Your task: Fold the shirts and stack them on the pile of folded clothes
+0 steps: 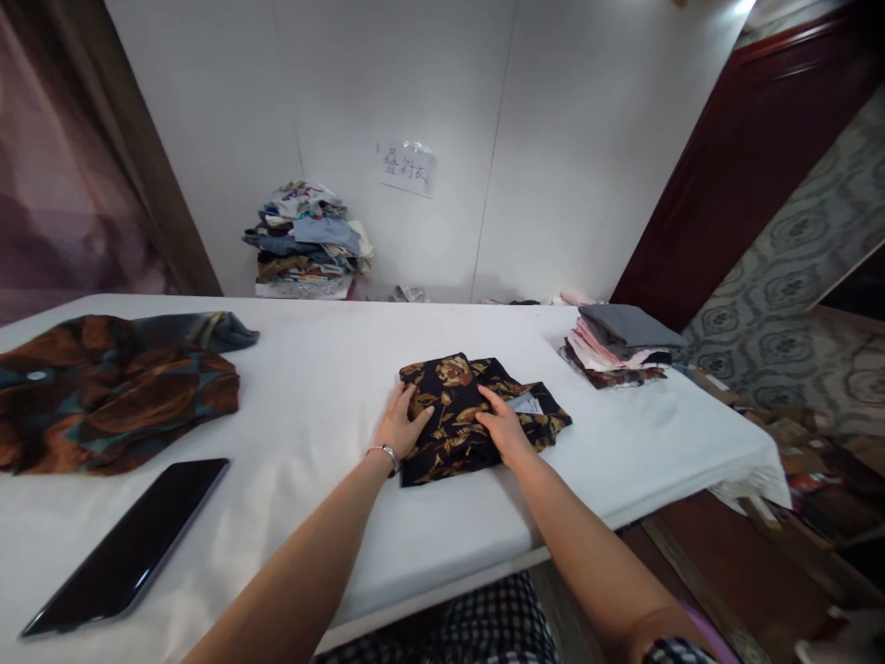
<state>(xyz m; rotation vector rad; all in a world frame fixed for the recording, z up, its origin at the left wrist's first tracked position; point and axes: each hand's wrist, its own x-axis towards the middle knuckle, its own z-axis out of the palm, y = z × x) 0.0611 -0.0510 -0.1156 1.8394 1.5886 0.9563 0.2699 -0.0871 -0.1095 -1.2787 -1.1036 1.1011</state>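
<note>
A dark shirt with a gold flower print lies partly folded on the white-covered table. My left hand is at its left edge, thumb over the cloth and fingers along the side, gripping it. On the folded panel's right side, my right hand takes the cloth between thumb and fingers; some fingertips are hidden by the hand. The collar end, with a pale label, spreads out to the right. A bracelet circles my left wrist.
A rumpled brown and teal garment lies at the left, behind a black flat tablet-like object. At the back stands a heap of clothes. Folded clothes are stacked near the table's right edge. A paper sign hangs on the wall.
</note>
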